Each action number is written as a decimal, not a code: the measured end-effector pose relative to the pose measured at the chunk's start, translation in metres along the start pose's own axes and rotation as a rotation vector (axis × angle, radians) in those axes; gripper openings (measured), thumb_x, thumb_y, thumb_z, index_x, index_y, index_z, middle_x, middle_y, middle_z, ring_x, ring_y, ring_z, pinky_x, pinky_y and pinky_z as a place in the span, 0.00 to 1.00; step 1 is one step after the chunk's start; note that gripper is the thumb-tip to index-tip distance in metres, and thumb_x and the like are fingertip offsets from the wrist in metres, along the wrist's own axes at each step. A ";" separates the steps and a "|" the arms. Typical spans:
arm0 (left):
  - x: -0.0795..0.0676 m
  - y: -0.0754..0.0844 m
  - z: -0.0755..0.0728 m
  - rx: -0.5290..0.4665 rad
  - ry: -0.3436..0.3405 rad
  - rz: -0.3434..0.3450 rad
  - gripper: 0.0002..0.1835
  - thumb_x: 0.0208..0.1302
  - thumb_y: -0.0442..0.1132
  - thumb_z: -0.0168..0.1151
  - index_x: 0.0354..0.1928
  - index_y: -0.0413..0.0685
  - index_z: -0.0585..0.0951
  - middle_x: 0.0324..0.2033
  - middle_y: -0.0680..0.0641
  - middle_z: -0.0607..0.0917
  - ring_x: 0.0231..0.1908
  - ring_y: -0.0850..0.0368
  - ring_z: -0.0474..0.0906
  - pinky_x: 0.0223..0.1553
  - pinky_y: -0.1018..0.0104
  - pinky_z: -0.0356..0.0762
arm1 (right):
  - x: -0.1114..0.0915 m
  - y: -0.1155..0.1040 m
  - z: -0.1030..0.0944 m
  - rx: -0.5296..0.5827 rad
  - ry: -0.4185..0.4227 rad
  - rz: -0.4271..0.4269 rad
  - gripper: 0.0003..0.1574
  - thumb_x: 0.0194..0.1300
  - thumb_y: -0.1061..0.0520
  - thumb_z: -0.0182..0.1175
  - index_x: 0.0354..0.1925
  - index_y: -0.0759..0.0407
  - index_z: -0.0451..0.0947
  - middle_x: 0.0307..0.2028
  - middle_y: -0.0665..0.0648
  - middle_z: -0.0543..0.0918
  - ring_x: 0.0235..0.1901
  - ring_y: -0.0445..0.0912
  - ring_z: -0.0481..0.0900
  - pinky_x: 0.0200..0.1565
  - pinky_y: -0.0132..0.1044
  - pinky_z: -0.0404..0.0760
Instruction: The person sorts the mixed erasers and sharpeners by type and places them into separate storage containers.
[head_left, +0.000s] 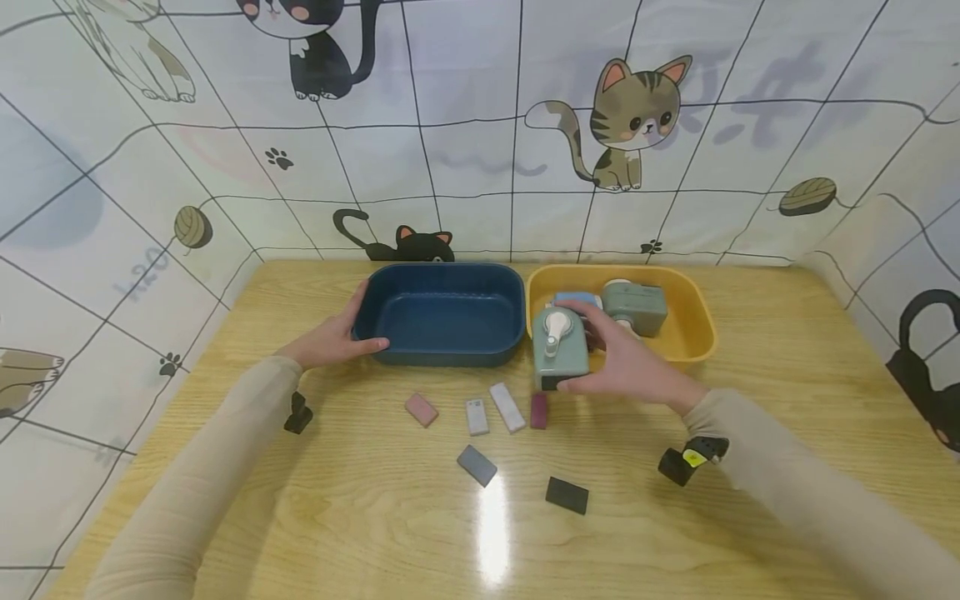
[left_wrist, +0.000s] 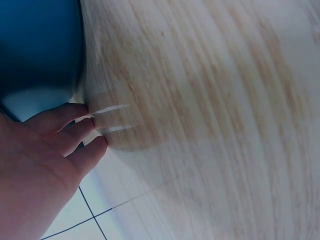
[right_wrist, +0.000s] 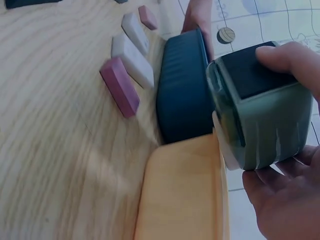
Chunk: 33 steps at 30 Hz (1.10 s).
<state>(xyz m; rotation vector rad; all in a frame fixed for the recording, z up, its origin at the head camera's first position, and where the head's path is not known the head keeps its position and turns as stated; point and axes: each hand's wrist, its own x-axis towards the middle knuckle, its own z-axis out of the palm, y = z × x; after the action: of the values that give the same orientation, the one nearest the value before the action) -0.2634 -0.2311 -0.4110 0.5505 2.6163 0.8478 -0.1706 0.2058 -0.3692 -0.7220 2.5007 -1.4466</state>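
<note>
My right hand [head_left: 618,358] grips a green hand-crank pencil sharpener [head_left: 561,346] with a white crank, tilted over the front left rim of the yellow bin [head_left: 697,333]. In the right wrist view the thumb presses on the dark base of the sharpener [right_wrist: 280,120], with the fingers along its opposite side. My left hand [head_left: 333,337] rests against the left end of the dark blue bin [head_left: 450,358], thumb spread along its front. The left wrist view shows relaxed fingers beside the blue bin [left_wrist: 40,45], close to the tabletop.
Inside the yellow bin lie another green sharpener [head_left: 637,307] and a light blue item [head_left: 577,297]. In front of the bins are several erasers: pink [head_left: 422,409], white [head_left: 507,407], maroon [head_left: 538,411], grey [head_left: 477,465] and black [head_left: 567,495]. A cat-print cloth [head_left: 465,158] stands behind.
</note>
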 end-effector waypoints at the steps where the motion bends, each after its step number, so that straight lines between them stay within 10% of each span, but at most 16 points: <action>1: 0.000 0.000 0.000 0.000 0.000 0.000 0.58 0.63 0.59 0.61 0.74 0.59 0.25 0.73 0.33 0.41 0.67 0.28 0.51 0.64 0.37 0.51 | 0.000 0.001 -0.002 0.002 0.000 -0.006 0.64 0.44 0.60 0.79 0.72 0.52 0.53 0.62 0.60 0.66 0.62 0.59 0.67 0.62 0.56 0.63; 33: -0.002 0.003 -0.001 0.000 -0.001 0.000 0.59 0.63 0.59 0.61 0.74 0.56 0.25 0.74 0.34 0.40 0.68 0.29 0.50 0.65 0.38 0.51 | -0.030 0.019 -0.065 -0.098 0.149 0.121 0.61 0.49 0.62 0.76 0.71 0.64 0.49 0.62 0.66 0.60 0.63 0.68 0.61 0.61 0.61 0.61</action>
<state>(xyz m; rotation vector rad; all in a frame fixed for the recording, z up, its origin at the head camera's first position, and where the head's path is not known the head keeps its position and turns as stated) -0.2613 -0.2303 -0.4078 0.5514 2.6156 0.8472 -0.1752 0.2780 -0.3547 -0.4846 2.6910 -1.3921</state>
